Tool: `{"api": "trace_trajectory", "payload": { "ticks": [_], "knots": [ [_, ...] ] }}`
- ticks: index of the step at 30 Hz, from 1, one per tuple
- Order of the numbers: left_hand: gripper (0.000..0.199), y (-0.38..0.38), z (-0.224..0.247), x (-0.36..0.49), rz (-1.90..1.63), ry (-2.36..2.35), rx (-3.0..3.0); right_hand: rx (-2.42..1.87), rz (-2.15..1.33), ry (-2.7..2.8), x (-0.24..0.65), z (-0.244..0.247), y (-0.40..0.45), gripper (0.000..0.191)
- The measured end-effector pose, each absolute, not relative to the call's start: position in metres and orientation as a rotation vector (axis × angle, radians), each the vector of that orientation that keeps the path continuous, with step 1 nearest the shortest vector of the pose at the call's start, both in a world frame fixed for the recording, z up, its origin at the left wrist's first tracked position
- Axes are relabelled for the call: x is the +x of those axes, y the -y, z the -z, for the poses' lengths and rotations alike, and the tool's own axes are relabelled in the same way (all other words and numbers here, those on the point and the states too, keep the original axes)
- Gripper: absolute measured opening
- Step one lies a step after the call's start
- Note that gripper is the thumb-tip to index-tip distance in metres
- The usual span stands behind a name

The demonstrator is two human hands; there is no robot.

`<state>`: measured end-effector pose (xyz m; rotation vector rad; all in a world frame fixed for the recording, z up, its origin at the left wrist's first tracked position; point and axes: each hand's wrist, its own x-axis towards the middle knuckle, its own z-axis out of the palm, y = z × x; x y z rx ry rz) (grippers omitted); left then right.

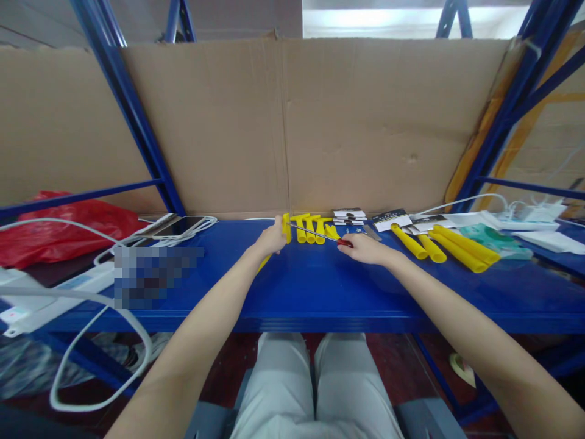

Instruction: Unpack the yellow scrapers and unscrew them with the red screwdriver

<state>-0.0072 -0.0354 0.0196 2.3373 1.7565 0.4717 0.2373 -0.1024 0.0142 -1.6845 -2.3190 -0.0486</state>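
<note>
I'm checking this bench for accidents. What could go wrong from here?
The red-handled metal tool in the right hand points toward the left hand, which holds a yellow piece, so a slip might hurt that hand. The tool also crosses close to the row of short yellow pieces and might knock them about. The white cable loops below the front edge of the blue table and could snag.

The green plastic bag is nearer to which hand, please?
Right: the right hand, gripping a red handle, is left of the green bag, across yellow tubes; the left hand, holding a yellow piece, is farther left.
</note>
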Motion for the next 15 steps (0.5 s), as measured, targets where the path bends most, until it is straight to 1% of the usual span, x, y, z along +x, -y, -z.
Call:
{"api": "trace_trajectory", "payload": {
  "ticks": [3, 6, 9, 12, 15],
  "knots": [
    [0.041, 0.0356, -0.0205, -0.0073, -0.468, -1.761, 2.330, -1.631, 0.101, 2.376, 0.2390, -0.0130, 0.1001, 0.015],
    [0.042, 0.0376, -0.0223, -0.0067, -0.464, -1.753, 2.334, -1.712, 0.199, 2.269, 0.2375, -0.0091, 0.0988, 0.010],
    [0.043, 0.0394, -0.0238, -0.0061, -0.449, -1.756, 2.312, -1.724, 0.117, 2.184, 0.2357, -0.0054, 0.0970, 0.011],
    [0.043, 0.0395, -0.0239, -0.0062, -0.453, -1.763, 2.308, -1.626, -0.033, 2.261, 0.2383, -0.0045, 0.0942, 0.013],
    [0.043, 0.0392, -0.0232, -0.0063, -0.459, -1.763, 2.322, -1.573, -0.023, 2.341, 0.2425, -0.0067, 0.0931, 0.017]
  ]
}}
